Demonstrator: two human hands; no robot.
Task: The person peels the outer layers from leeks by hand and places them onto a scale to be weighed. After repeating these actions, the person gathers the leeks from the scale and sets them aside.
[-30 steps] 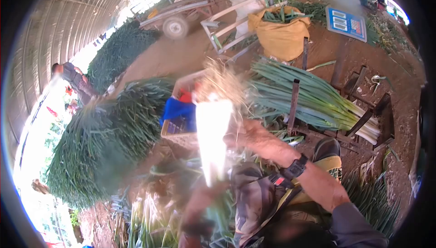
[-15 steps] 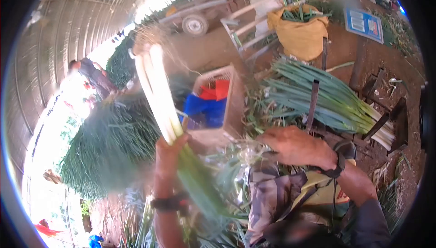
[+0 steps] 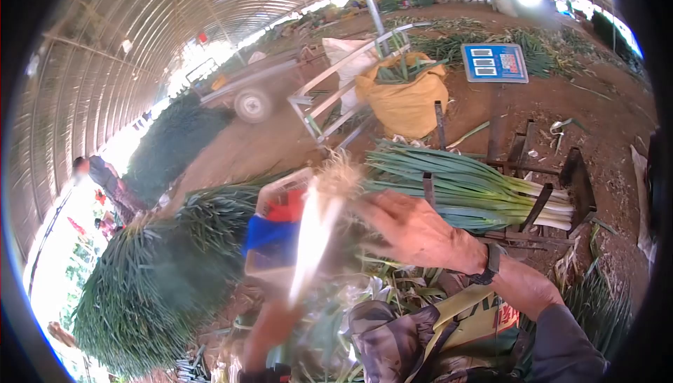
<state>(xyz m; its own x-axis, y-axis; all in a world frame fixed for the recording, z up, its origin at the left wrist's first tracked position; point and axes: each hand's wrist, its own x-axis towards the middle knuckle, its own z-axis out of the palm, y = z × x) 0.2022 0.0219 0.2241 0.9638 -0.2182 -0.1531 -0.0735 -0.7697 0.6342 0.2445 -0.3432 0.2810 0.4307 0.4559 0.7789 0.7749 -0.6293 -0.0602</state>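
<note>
A small bunch of long green onions (image 3: 313, 244) stands upright before me, white stems and bushy roots at the top. My left hand (image 3: 277, 320), smeared by motion, is wrapped round the stems low down; the green leaves hang blurred below it. My right hand (image 3: 415, 231), back upward and a dark watch on its wrist, reaches in from the right. Its fingers are stretched toward the roots, their tips blurred right beside them. To the right, a pile of cleaned green onions (image 3: 466, 187) lies in a metal rack (image 3: 580, 185), white ends toward the right.
Behind the bunch is a plastic crate (image 3: 286, 181) with red and blue material. A large heap of green onions (image 3: 140, 292) lies at left. Farther back are a yellow sack (image 3: 406, 106), a blue scale display (image 3: 495, 63), a cart wheel (image 3: 252, 105) and a person (image 3: 112, 185).
The view has swung toward the right. My left hand has brought the bunch lower and rightward, roots now near my right hand. My right hand's fingers have stretched out toward the roots.
</note>
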